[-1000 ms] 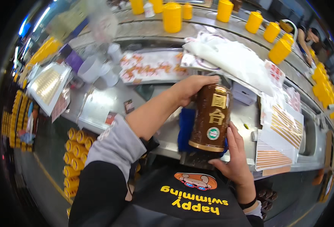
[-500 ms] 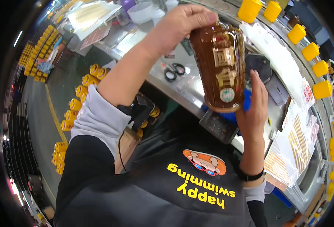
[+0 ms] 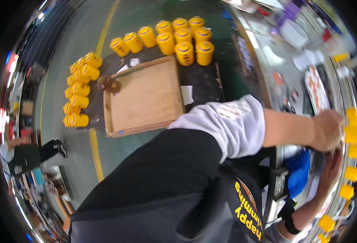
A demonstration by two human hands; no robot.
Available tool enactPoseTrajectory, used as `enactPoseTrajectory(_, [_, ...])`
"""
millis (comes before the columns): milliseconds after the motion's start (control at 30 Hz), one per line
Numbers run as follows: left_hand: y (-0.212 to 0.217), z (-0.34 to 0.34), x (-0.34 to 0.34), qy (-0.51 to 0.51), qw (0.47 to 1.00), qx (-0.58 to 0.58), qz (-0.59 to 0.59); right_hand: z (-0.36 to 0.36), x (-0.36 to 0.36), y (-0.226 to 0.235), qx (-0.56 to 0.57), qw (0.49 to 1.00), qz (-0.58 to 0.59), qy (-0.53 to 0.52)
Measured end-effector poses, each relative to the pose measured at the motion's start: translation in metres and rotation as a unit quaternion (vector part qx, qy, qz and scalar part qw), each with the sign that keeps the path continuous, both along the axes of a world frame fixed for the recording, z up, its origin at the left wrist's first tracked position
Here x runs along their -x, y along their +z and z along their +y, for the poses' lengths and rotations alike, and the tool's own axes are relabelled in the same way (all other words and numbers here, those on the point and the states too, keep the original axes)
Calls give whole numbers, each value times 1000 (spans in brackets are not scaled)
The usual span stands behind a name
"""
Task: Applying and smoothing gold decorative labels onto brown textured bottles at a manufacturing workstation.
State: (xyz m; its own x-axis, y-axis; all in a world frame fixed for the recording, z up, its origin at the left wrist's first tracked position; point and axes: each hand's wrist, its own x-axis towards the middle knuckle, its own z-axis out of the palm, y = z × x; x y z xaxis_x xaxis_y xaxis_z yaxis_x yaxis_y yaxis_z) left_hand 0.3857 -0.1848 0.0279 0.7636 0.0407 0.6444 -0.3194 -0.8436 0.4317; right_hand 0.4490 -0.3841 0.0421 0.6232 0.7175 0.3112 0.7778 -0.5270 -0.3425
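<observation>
My left hand (image 3: 327,130) and right hand (image 3: 333,170) meet at the far right, beside a row of yellow canisters (image 3: 352,135) running near to far along the metal bench (image 3: 273,77); I cannot tell whether either hand grips anything. More yellow canisters (image 3: 177,35), purple-banded and upright, ring a shallow wooden tray (image 3: 144,97) with a bare floor, left on the ground.

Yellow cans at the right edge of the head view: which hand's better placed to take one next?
Left, probably. The left hand lies right beside the yellow cans, arm stretched out. The right hand sits lower, partly under it. Whether either holds something is hidden.
</observation>
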Motion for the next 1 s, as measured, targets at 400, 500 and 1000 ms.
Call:
enactPoseTrajectory(400, [-194,335,455,658,750,35,55,3,-62,0,-28,989,107,-103])
enactPoseTrajectory(500, [-244,373,634,812,485,-27,324,18,-43,19,-40,980,141,-137])
enactPoseTrajectory(1000, [-318,420,739,725,583,91,356,145,-13,80,14,986,-133,-97])
